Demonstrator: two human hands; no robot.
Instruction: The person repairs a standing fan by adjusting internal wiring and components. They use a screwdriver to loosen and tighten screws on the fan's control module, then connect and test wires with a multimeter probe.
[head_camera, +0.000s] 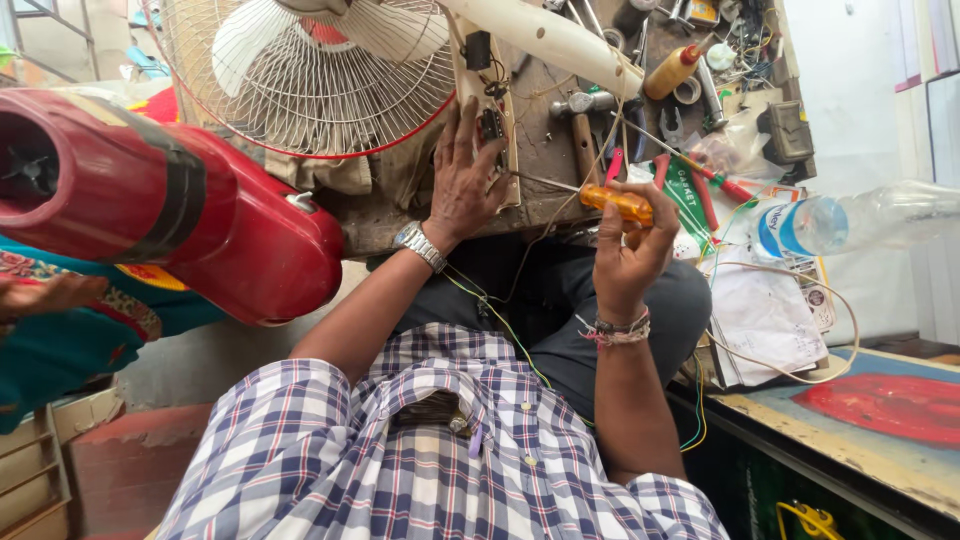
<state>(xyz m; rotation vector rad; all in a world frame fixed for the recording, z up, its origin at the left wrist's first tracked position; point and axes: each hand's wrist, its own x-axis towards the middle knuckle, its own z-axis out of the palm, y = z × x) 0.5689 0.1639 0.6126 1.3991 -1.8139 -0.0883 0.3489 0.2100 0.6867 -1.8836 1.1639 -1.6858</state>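
Orange screwdriver (617, 204) gripped by right hand (628, 255) | left hand (463, 185) open, apparently pressing switch panel (488, 120)

Your left hand (462, 190) is pressing flat on the strip panel (487, 120) lying on the workbench (560, 160), while your right hand (625, 255), just right of it, is gripping a screwdriver (600, 198) pointing left toward that panel. The fan cage (300, 80) is sitting far left; a bottle (850, 215) is lying to the right.
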